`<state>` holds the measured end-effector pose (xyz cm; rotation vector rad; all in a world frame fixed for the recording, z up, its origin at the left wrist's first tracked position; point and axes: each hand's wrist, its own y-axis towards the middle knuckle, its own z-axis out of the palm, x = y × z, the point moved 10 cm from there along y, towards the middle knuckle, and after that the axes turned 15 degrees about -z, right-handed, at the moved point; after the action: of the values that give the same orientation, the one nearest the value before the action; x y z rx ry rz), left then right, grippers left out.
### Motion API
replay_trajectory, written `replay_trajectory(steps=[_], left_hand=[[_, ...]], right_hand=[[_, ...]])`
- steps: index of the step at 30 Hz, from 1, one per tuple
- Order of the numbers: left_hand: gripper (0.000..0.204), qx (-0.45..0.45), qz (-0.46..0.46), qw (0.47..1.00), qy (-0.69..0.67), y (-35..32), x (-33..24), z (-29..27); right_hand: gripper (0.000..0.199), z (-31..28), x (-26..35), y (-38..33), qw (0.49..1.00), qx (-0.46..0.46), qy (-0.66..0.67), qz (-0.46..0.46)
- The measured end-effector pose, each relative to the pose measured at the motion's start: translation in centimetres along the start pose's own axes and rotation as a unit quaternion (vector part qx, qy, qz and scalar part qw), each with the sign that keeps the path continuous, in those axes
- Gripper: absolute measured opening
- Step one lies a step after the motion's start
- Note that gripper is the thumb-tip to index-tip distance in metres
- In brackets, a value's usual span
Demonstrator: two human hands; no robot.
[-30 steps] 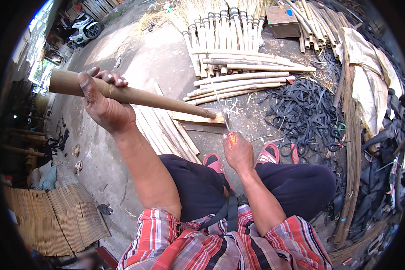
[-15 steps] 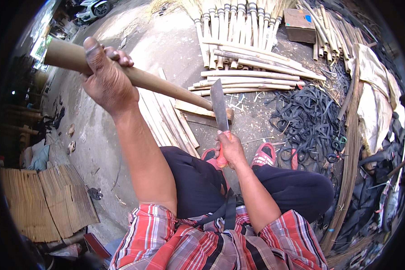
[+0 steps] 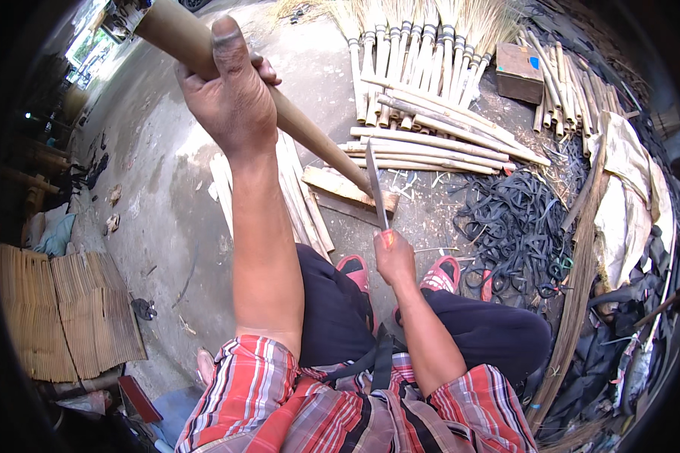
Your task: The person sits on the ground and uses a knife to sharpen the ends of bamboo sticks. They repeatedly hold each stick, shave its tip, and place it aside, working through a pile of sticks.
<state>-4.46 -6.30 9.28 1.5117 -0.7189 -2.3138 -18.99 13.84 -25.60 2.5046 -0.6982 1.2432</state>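
Note:
A thick bamboo pole (image 3: 321,143) slants from the upper left down toward a wooden block (image 3: 347,187) on the ground. Its lower end is at the block; I cannot tell if they touch. My left hand (image 3: 238,94) is closed round the upper part, thumb up. In my right hand (image 3: 395,258) is a large knife (image 3: 377,185) with an orange-red handle, mostly hidden by the fingers. The blade points up and away, seen nearly edge-on, right beside the pole's lower end.
Cut bamboo poles (image 3: 438,151) lie ahead, before a row of straw brooms (image 3: 408,57). At right are black rubber strips (image 3: 514,219), a cardboard box (image 3: 519,73) and a pale sack (image 3: 631,196). More poles (image 3: 298,196) lie left of the block; flat ribbed stacks (image 3: 94,313) are far left.
My left hand has moved right in the picture with the upper part of the pole. The knife has turned from its broad side to nearly edge-on, and my right hand sits slightly farther right.

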Motion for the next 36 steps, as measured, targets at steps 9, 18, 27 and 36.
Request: replay_trajectory(steps=[9, 18, 27, 36], left_hand=[[0.05, -0.02, -0.001, 0.999, 0.026, 0.6, 0.4, -0.8], [0.054, -0.007, 0.0, 1.0, 0.027, 0.4, 0.5, -0.7], [0.052, 0.001, 0.009, 1.0, 0.022, 0.0, 0.4, 0.3], [0.064, 0.002, -0.014, 0.999, 0.037, -0.4, 1.1, -0.1]], right_hand=[[0.026, -2.2, 2.6, -0.8, 0.986, -0.086, 0.037, -0.136], [0.029, -3.2, 3.0, -1.3, 0.981, -0.125, 0.044, -0.14], [0.03, 2.1, -5.1, -1.4, 0.995, 0.028, -0.045, 0.085], [0.029, -1.3, 1.0, -1.3, 0.983, -0.109, 0.078, -0.129]])
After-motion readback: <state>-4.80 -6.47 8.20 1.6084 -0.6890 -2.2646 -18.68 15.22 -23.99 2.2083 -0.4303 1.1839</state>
